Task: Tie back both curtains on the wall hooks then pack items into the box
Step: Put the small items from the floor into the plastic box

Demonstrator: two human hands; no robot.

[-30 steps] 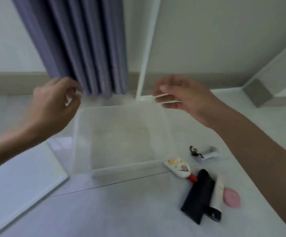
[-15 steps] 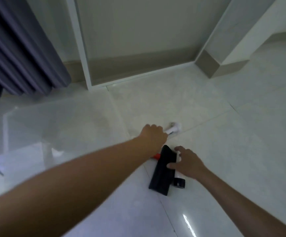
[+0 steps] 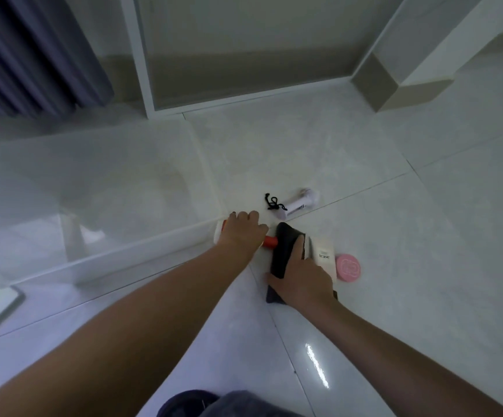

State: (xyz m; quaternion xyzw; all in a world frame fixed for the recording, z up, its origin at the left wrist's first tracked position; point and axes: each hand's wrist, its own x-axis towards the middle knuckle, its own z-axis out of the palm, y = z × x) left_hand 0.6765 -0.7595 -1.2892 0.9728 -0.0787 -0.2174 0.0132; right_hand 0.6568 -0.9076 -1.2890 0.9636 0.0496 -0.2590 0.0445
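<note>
Fingers of the left hand (image 3: 242, 236) curled around the red-capped tube (image 3: 270, 242) lying crosswise mid-frame, the right hand (image 3: 300, 281) gripping the black pouch (image 3: 286, 245) beside the box (image 3: 202, 233).

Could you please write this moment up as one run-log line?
stage: packing | left hand: grips red-capped tube | right hand: grips black case | box: holds nothing visible

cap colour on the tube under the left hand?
Orange-red cap, poking out beside the left hand; head view.
</note>
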